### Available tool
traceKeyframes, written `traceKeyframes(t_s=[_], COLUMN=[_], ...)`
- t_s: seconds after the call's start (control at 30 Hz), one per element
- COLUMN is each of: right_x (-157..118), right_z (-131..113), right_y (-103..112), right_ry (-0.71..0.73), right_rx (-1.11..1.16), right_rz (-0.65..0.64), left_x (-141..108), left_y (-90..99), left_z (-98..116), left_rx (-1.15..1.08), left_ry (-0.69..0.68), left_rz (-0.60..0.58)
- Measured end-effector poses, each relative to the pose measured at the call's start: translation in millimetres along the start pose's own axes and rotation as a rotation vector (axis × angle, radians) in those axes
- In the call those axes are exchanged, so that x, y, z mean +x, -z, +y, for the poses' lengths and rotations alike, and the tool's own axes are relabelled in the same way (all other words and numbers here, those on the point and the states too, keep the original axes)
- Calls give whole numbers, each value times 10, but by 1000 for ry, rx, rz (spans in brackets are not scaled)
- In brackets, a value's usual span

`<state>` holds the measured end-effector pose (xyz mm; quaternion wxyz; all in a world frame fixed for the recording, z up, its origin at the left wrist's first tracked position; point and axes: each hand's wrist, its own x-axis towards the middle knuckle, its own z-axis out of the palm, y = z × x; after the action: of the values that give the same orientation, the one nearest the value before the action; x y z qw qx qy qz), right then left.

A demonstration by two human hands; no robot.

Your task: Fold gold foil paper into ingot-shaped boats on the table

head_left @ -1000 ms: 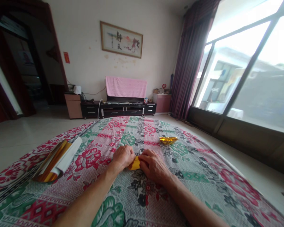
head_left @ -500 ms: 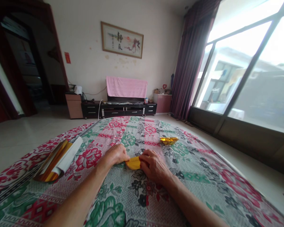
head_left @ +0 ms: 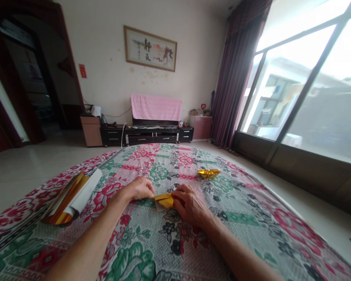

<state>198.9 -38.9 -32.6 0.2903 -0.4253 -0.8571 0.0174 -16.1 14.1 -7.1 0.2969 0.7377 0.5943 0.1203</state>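
Observation:
A small folded piece of gold paper [head_left: 166, 202] lies on the patterned tablecloth in front of me, with a raised fold along its far side and a pale edge at its left. My right hand [head_left: 189, 203] grips its right end, fingers closed over the paper. At its left end is my left hand [head_left: 140, 189], fingers curled and pinched together. Their tips are right by the paper's corner; whether they hold it I cannot make out. Beyond my right hand sits a shiny gold folded paper piece [head_left: 208, 173], shaped like a boat.
On the left of the round table, a stack of gold and white paper sheets [head_left: 73, 199] lies bent in a curve. The floral tablecloth [head_left: 134, 261] covers the table. Past it stand a low black cabinet [head_left: 152, 136], a pink cloth [head_left: 156, 106] and a large window [head_left: 310, 86].
My left hand has shifted slightly left and away from the gold paper's left end. A fold now shows along the paper's far side. My right hand stays in place.

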Motion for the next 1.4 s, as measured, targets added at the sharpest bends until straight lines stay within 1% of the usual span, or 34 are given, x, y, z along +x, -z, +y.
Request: traceKeyframes(t_s=[0.1,0.17,0.23,0.3,0.37,0.43,0.5,0.53,0.6,0.67,0.7,0.73,0.8,0.87,0.93,1.03,1.13,1.4], right_x=[-5,-11,-19,-26,-28,-22,-9,-1,15,29,34,37,43,49,56,68,79,90], right_z=[11,18,26,36,54,87,135,163,216,252,259,259,243,218,200,196,212,288], right_y=[-13,-23,-35,-49,-67,-84,-93,-92,-80,-57,-45,-34,-21,-20,-28,-43,-60,-140], right_ry=[-7,-14,-28,-44,-62,-87,-143,-193,-336,-466,-507,-529,-539,-530,-510,-462,-450,-512], right_rx=[14,24,37,52,72,100,159,212,382,617,736,846,1024,1136,1190,1204,1215,1301], right_rz=[2,16,39,65,104,168,251,296,383,449,467,470,432,359,294,235,214,260], left_x=[8,32,55,61,50,37,44,57,94,126,134,135,123,105,92,90,93,81], left_y=[2,-30,-82,-134,-173,-197,-213,-219,-229,-231,-230,-227,-224,-226,-234,-248,-257,-279], left_z=[-23,-16,14,62,113,146,147,137,107,85,83,88,114,143,162,166,165,199], left_rx=[-113,-108,-56,23,81,114,89,39,-141,-391,-529,-655,-842,-936,-985,-1003,-979,-878], left_ry=[-156,-220,-253,-262,-238,-194,-160,-155,-134,-62,-25,2,27,25,23,16,1,-10], left_rz=[-28,-45,-23,29,60,63,63,72,113,117,88,61,-1,-40,-70,-104,-133,-118])
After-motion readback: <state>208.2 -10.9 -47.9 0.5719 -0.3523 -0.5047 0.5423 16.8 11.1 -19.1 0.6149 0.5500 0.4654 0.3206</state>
